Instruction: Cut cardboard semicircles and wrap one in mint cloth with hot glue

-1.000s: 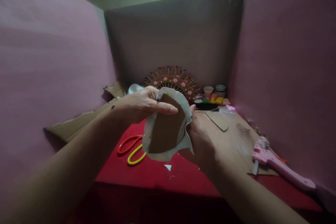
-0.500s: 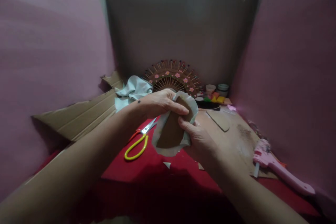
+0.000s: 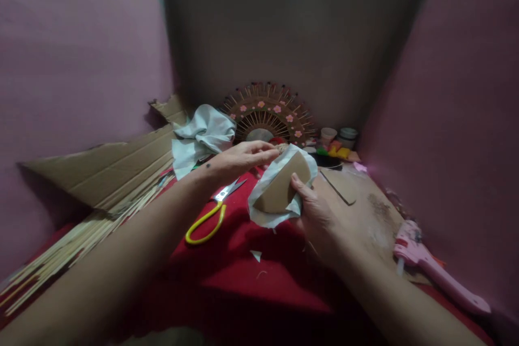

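"Head view: where was the flat, tan cardboard piece (image 3: 279, 189) rimmed with pale cloth (image 3: 265, 218)?"

"Over the red desk (image 3: 231, 262), inside its front edge. The right hand (image 3: 317, 212) pinched it; the left hand (image 3: 247, 155) extended loosely alongside."

"Handling?"

"Probably light, stiff-centred, soft-rimmed; its middle suited gripping."

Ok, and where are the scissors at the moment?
In the head view, the scissors lie left of centre on the red surface, below the left hand and left of the cardboard held in the right hand.
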Demonstrator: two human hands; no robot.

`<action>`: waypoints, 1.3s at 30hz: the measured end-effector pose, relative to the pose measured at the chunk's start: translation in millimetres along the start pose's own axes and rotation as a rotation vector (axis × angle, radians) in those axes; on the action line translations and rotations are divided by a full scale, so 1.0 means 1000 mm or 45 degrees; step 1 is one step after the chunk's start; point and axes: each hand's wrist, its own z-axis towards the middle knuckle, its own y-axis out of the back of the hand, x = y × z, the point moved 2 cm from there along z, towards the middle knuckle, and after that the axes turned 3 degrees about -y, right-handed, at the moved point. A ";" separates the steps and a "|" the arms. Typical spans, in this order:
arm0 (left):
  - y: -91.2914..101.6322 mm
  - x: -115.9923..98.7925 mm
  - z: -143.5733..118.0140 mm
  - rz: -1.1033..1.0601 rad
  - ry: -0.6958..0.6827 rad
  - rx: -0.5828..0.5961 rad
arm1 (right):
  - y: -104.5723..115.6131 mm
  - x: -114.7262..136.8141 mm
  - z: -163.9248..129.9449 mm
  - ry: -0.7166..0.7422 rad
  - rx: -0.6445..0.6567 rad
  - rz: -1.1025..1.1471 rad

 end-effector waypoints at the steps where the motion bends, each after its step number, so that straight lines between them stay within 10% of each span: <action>1: 0.000 0.007 -0.005 -0.057 0.057 0.038 | 0.002 0.001 0.002 0.000 -0.009 0.001; 5: -0.011 0.035 -0.021 -0.325 0.267 0.221 | 0.009 0.004 0.010 0.006 -0.077 0.017; 12: -0.022 0.060 -0.022 -0.373 0.392 0.056 | 0.019 0.004 0.016 0.080 -0.042 0.019; 39: -0.038 0.072 -0.028 -0.353 0.375 -0.087 | 0.028 0.001 0.014 0.044 -0.013 -0.004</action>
